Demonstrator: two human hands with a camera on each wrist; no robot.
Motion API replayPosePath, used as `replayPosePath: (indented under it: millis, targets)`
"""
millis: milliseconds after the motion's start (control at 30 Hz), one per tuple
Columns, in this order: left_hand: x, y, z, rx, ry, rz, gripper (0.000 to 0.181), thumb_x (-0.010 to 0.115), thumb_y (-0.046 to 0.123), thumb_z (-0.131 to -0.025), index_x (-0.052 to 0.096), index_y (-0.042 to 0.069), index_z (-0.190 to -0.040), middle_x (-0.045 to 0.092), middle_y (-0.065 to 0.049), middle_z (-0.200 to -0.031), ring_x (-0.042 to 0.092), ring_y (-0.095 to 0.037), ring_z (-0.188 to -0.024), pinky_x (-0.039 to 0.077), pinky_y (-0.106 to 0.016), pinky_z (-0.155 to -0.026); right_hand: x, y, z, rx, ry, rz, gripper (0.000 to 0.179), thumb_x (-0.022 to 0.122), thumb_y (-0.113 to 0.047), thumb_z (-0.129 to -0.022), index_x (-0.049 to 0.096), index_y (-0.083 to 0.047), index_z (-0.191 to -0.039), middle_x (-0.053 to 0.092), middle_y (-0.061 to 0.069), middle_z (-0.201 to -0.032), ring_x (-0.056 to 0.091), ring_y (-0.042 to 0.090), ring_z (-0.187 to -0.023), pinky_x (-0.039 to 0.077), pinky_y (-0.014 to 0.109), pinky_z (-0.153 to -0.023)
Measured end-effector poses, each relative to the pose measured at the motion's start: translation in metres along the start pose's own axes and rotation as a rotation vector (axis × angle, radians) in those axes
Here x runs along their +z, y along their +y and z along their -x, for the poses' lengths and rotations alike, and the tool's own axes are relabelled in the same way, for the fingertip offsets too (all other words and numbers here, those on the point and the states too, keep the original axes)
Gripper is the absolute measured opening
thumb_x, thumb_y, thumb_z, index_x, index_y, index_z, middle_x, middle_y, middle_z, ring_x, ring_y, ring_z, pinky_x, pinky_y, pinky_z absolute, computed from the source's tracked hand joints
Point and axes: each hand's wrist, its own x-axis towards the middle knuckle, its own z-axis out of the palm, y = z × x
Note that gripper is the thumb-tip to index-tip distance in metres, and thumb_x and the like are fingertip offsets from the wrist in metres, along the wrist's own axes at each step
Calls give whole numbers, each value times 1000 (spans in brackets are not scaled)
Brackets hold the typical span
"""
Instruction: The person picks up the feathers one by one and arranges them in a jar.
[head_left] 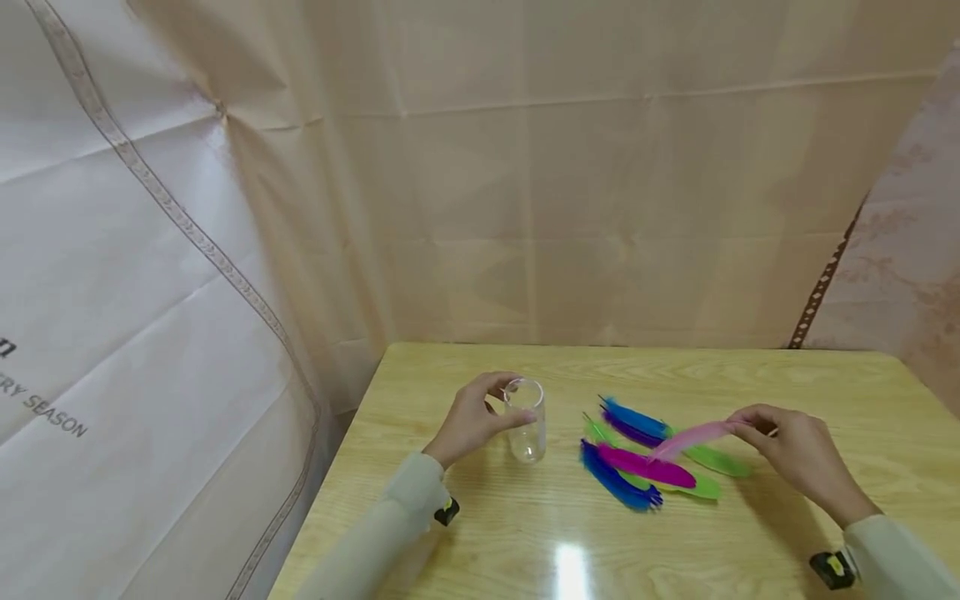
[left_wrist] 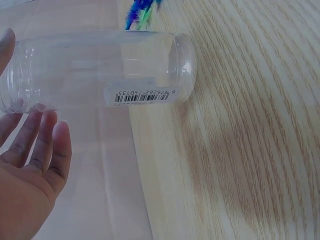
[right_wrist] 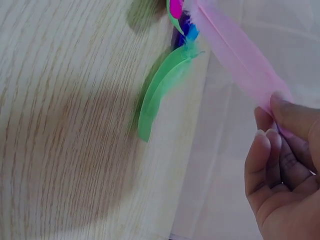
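Curtained-off booth: hanging sheets (head_left: 465, 208) behind and beside wood-grain table (head_left: 510, 533).

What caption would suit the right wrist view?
A right hand pinches a pink feather; a green feather lies on the table.

The left hand (left_wrist: 31, 172) holds a clear cylindrical container (left_wrist: 85, 70) near one end, thumb and fingertips on opposite sides; its wall bears a barcode label (left_wrist: 140, 94), a wood-grained tabletop (left_wrist: 245, 125) fills the right, and blue and green feathers (left_wrist: 136, 14) show at the top edge

White glare on wooden tabletop (head_left: 675, 554), soft shadows, hazy wrist views
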Motion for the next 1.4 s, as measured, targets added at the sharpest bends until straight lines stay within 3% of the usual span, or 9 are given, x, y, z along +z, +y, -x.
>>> replayPosePath:
  millis: [267, 833, 1167, 1400]
  targets:
    - [-8, -3, 2, 24, 11, -13, 66, 74, 55, -75, 55, 27, -132, 55, 17, -116, 54, -10, -100, 50, -32, -77, 1, -11, -8, -41, 14, -40, 13, 65, -31, -91, 72, -20, -93, 67, -7, -77, 55, 1, -65, 45, 23, -53]
    - [-3, -3, -5, 66, -10, -37, 64, 75, 53, -75, 58, 24, -130, 58, 14, -112, 55, -9, -98, 51, -30, -74, -15, -24, -8, 22, 50, -67, 20, 63, -37, -92, 71, -19, -97, 68, -4, -79, 58, 3, -66, 47, 23, -53]
    - [-5, -4, 1, 71, 7, -43, 59, 75, 53, -75, 58, 31, -127, 58, 14, -111, 55, -9, -96, 51, -30, -71, -16, -30, -15, 17, 69, -73, 19, 62, -40, -92, 70, -23, -97, 67, -7, -79, 58, 5, -66, 46, 24, -54]
    - [-4, -2, 0, 83, -12, -45, 63, 75, 53, -75, 58, 24, -129, 58, 13, -110, 55, -9, -95, 51, -28, -71, -17, -32, -14, 34, 58, -96, 19, 60, -40, -93, 69, -24, -98, 67, -6, -81, 60, 12, -68, 46, 24, -54]
